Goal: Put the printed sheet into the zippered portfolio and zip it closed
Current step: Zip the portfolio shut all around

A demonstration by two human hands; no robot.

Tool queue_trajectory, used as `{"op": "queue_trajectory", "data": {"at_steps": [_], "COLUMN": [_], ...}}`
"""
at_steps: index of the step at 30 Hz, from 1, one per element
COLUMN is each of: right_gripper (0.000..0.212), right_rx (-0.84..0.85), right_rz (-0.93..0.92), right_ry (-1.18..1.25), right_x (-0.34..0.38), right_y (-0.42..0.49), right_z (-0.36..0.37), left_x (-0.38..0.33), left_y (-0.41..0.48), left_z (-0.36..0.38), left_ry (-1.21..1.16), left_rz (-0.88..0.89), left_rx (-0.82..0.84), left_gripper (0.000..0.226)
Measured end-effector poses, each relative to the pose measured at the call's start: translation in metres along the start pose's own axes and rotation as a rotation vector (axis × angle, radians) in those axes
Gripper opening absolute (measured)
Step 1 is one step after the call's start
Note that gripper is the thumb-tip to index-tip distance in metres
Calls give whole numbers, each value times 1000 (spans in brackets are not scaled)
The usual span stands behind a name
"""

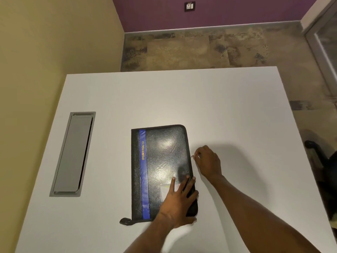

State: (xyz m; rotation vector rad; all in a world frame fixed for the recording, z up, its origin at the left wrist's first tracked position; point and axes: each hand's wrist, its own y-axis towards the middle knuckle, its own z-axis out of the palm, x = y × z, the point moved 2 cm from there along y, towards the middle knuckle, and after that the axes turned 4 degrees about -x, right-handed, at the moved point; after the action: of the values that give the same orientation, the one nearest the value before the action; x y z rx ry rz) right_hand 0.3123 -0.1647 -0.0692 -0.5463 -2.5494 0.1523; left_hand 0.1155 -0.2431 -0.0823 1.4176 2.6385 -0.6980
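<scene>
A black zippered portfolio (160, 161) with a blue stripe and yellow lettering lies flat with its cover down on the white table (218, 106). My left hand (177, 199) presses flat on its lower right corner, fingers spread, over a small pale label. My right hand (207, 161) is at the portfolio's right edge, about halfway up, pinching the small metal zipper pull (194, 155). The printed sheet is not visible. A black tab (125, 221) sticks out at the portfolio's lower left corner.
A grey cable hatch (73, 154) is set into the table at the left. A yellow wall stands at the left, a purple wall with a socket (189, 6) at the back. Part of a dark chair (321, 157) shows at the right edge.
</scene>
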Motion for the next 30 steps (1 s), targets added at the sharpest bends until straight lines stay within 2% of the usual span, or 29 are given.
{"op": "queue_trajectory", "data": {"at_steps": [7,11,22,27,30], "right_gripper": [9,7,10,7,7], "right_rx": [-14,-1,-23,-63,-79], "right_rz": [28,25,44,20,14], "right_ry": [39,58,181,193,198], "right_x": [12,12,-1,-4,-5], "right_y": [52,68,62,59,57], "right_z": [-1,-1,11,16,19], "left_x": [3,14,155,184,181], "left_y": [-9,-7,97,124,129], "left_z": [11,15,-83,-105,-104], "left_ry": [3,-51,-136,-168,-217], "left_rz": [18,33,-507,-576,-600], "left_rx": [-4,-106,-270,-214,-237], "left_gripper": [89,81,79,70,61]}}
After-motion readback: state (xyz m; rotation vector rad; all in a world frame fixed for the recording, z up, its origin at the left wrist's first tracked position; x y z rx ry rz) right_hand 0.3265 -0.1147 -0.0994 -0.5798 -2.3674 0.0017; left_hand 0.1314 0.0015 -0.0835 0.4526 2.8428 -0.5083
